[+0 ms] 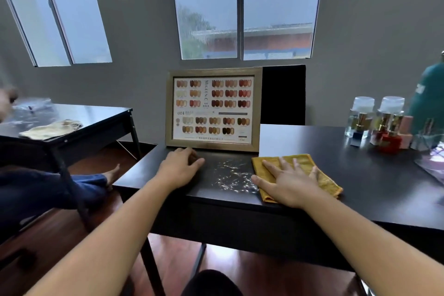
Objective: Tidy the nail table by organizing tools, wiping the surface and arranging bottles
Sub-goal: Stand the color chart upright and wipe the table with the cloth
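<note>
A folded yellow cloth (319,175) lies on the black nail table (360,175), and my right hand (288,182) presses flat on it with fingers spread. Just left of the cloth, white dust and flecks (230,175) are scattered over the tabletop. My left hand (180,166) rests on the table with fingers curled, at the foot of a framed nail colour chart (212,108) that stands upright. Whether the left hand holds anything is hidden. Several polish bottles (389,134) and two clear jars (360,113) cluster at the far right.
A teal bottle (427,94) stands behind the polishes. A black chair back (283,94) rises behind the table. To the left is a second black table (72,125) with a beige cloth (51,128), and a person's leg and bare foot (105,178) between the tables.
</note>
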`<action>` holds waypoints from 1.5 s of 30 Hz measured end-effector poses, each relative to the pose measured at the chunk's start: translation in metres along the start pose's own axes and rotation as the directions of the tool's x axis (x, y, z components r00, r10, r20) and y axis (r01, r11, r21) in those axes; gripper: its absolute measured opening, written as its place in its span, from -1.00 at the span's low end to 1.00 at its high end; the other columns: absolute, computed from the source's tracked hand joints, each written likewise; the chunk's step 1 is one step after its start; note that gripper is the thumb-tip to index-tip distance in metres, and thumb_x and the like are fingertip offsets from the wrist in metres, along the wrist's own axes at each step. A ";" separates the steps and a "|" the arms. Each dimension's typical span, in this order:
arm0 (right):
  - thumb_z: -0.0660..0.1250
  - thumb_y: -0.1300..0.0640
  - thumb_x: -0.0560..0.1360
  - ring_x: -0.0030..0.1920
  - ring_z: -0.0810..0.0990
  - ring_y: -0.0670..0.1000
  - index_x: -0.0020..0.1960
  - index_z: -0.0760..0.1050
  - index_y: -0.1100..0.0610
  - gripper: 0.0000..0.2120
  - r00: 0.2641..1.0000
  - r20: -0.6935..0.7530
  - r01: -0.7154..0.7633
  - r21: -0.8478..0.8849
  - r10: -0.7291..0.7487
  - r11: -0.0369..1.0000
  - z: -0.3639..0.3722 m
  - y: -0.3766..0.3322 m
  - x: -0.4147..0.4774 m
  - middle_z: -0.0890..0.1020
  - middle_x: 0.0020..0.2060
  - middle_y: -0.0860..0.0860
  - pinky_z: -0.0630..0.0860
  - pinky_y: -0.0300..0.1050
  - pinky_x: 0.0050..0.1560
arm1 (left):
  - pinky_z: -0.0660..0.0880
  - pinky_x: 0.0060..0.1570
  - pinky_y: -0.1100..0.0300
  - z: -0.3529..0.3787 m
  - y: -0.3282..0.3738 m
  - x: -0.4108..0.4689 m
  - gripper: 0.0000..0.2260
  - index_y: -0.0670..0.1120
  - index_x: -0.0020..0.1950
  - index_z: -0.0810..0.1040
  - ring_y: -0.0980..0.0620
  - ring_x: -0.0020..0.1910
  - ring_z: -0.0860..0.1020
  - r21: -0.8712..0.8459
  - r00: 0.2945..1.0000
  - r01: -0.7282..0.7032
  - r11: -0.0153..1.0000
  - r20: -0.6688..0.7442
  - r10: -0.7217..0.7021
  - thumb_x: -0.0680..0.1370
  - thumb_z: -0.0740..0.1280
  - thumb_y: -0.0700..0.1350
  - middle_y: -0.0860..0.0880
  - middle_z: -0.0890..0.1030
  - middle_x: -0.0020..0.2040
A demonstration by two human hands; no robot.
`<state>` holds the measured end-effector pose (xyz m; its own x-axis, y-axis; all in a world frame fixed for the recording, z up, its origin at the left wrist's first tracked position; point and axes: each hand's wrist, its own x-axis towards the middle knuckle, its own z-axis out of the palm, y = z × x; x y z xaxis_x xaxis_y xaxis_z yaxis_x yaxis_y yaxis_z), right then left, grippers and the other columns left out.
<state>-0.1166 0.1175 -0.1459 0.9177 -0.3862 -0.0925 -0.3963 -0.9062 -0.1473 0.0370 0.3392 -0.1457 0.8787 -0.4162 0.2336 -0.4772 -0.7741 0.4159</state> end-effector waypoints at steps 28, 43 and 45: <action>-0.15 -0.32 0.54 0.56 -0.11 0.03 0.53 -0.05 -0.21 -0.42 0.961 -0.024 0.277 0.013 -0.277 0.961 0.015 -0.059 -0.007 -0.05 0.56 -0.12 -0.17 0.20 0.50 | 0.31 0.26 -0.01 0.009 -0.030 0.003 -0.66 0.10 0.32 0.38 -0.04 0.34 0.36 0.142 1.000 0.007 0.990 0.002 -0.007 0.60 0.06 0.13 -0.01 0.42 0.33; -0.05 0.15 0.62 0.38 0.34 0.20 0.47 0.23 0.19 -0.56 0.976 -0.174 0.173 0.248 -0.132 0.953 0.002 -0.061 0.012 0.40 0.38 0.21 0.26 0.07 0.41 | 0.29 0.29 0.02 -0.003 -0.044 0.000 -0.68 0.11 0.32 0.39 0.00 0.36 0.35 0.131 1.000 -0.019 0.991 0.022 0.017 0.60 0.08 0.12 0.04 0.42 0.35; -0.04 0.16 0.62 0.35 0.37 0.21 0.45 0.26 0.20 -0.57 0.977 -0.155 0.180 0.230 -0.146 0.956 0.003 -0.074 0.020 0.43 0.34 0.23 0.29 0.06 0.38 | 0.29 0.29 0.01 -0.003 -0.044 0.000 -0.67 0.11 0.32 0.39 0.00 0.35 0.35 0.135 1.000 -0.020 0.991 0.024 0.017 0.60 0.08 0.12 0.03 0.42 0.34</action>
<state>-0.0694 0.1771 -0.1396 0.9588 -0.2713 0.0838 -0.2201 -0.8967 -0.3841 0.0576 0.3746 -0.1618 0.8704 -0.4408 0.2195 -0.4895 -0.8230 0.2884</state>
